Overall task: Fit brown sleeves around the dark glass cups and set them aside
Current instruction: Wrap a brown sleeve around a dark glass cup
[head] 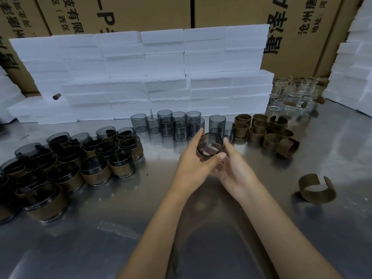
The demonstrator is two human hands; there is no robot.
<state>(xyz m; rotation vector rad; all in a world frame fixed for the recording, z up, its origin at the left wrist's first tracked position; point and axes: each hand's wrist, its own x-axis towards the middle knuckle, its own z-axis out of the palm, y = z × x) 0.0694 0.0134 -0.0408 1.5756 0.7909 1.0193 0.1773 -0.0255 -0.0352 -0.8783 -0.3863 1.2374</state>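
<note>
Dark glass cup (210, 143), tilted with its open mouth toward the camera, sits between both hands above the steel table (153, 228). Left hand (194, 165) curls round it from the left, forefinger along the rim's upper left edge and thumb crossing under the cup's near side. Right hand (234, 168) meets it from the right, fingertips touching the rim's right edge, palm turned up beneath; whether those fingers truly grip or only steady the glass I cannot tell. Something brown shows through the glass near the thumb, too blurred to name. Just beyond the fingertips stand bare dark cups (177, 123) in a loose cluster. Beyond and right of the right hand's fingers lies a heap of brown sleeves (265, 129), and well to the right of that wrist one open sleeve (316, 189) stands alone on its edge. Far left of the left hand's knuckles crowd the sleeved cups (66, 164), upright and touching one another. Behind everything rise stacked white foam blocks (145, 75), cardboard cartons (221, 11), and clear glass beakers (291, 95) at the far right.
</note>
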